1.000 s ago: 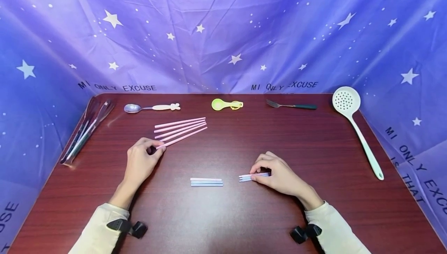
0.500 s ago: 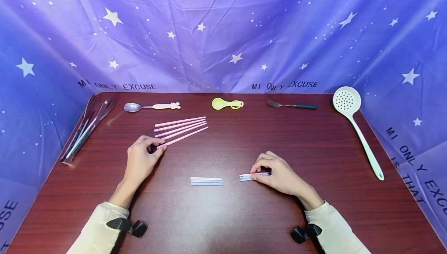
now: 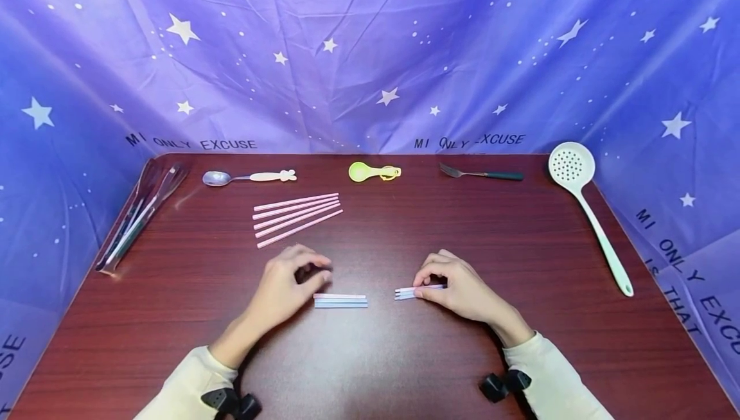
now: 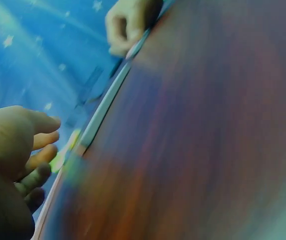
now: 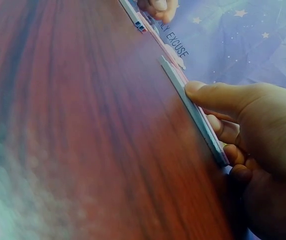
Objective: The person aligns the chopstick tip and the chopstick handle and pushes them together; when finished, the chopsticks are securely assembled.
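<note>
My left hand (image 3: 291, 282) hovers by the left end of a small row of short pink and blue sticks (image 3: 341, 302). Its thumb and fingers are apart, with nothing between them. My right hand (image 3: 457, 284) pinches a second bundle of short pink and blue sticks (image 3: 406, 293) between thumb and fingers, low over the table. In the right wrist view the thumb presses along this bundle (image 5: 195, 112), whose far end sticks out past it. Several longer pink sticks (image 3: 297, 209) lie fanned out beyond my left hand.
Along the back of the table (image 3: 370, 368) lie a spoon (image 3: 272, 176), a yellow-green measuring spoon (image 3: 361, 172) and a fork (image 3: 491, 175). A white skimmer (image 3: 595, 214) lies at the right edge. A clear bag with utensils (image 3: 139, 218) lies at the left edge.
My left hand has let go of the nearest long pink stick, which stays in the fan. It has moved right and nearer, to the short row. My right hand holds its place.
</note>
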The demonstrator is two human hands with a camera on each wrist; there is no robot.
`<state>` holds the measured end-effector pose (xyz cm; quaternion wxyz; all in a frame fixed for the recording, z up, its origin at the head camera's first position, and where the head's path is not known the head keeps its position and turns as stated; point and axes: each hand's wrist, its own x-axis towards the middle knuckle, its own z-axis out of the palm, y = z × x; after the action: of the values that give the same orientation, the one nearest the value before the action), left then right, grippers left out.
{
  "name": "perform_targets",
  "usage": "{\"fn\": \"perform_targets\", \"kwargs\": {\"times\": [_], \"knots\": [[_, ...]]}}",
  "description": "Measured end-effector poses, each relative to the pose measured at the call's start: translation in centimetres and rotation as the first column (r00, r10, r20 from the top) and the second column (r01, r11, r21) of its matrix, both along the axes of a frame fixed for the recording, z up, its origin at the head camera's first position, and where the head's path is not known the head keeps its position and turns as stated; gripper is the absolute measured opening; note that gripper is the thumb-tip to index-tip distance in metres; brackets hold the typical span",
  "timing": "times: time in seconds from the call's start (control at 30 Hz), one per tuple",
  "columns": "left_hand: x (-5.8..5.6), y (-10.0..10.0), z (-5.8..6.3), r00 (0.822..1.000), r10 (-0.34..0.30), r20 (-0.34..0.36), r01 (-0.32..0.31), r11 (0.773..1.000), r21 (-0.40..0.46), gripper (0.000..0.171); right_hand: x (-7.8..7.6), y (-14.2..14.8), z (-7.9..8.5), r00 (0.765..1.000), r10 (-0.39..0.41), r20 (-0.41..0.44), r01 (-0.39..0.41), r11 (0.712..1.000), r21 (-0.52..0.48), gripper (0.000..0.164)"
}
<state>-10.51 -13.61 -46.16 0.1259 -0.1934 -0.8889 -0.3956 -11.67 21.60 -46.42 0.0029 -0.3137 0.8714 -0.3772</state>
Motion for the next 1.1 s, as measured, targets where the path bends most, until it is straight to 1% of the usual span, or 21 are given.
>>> {"fn": "perform_targets", "kwargs": {"times": [0.1,0.17,0.27,0.37,0.53,0.7,0.83,1.1], "knots": [[0.5,1.4,-0.2,0.995,-0.087,0.051,0.088,0.996,-0.007,0.021,0.1,0.0,0.0,1.0,-0.008,0.005,0.008,1.0,0.003,0.015],[0.8,1.9,-0.4,0.989,-0.128,0.077,0.129,0.992,-0.006,0.02,0.1,-0.1,0.0,1.0,-0.01,0.007,0.01,1.0,0.006,0.016],[0.9,2.3,-0.6,0.981,-0.162,0.102,0.165,0.986,-0.02,0.018,0.0,-0.1,0.0,1.0,-0.008,0.008,0.008,1.0,0.003,0.016],[1.1,2.2,-0.7,0.977,-0.183,0.108,0.188,0.981,-0.041,0.018,0.0,-0.2,-0.1,1.0,-0.008,0.006,0.008,1.0,0.004,0.015],[1.0,2.0,-1.0,0.974,-0.211,0.077,0.216,0.975,-0.059,0.019,0.0,-0.2,0.0,1.0,-0.009,0.009,0.009,1.0,0.006,0.014],[0.8,2.1,-1.4,0.973,-0.223,0.067,0.226,0.972,-0.058,0.016,0.1,0.0,0.1,1.0,-0.015,0.019,0.015,1.0,0.001,0.015],[0.9,2.3,-1.5,0.975,-0.212,0.069,0.216,0.975,-0.053,0.013,0.1,0.0,0.1,1.0,-0.016,0.022,0.016,1.0,0.006,0.015],[0.9,2.4,-1.2,0.974,-0.199,0.103,0.203,0.979,-0.029,0.01,0.0,-0.1,0.0,1.0,-0.012,0.018,0.012,1.0,-0.001,0.016]]}}
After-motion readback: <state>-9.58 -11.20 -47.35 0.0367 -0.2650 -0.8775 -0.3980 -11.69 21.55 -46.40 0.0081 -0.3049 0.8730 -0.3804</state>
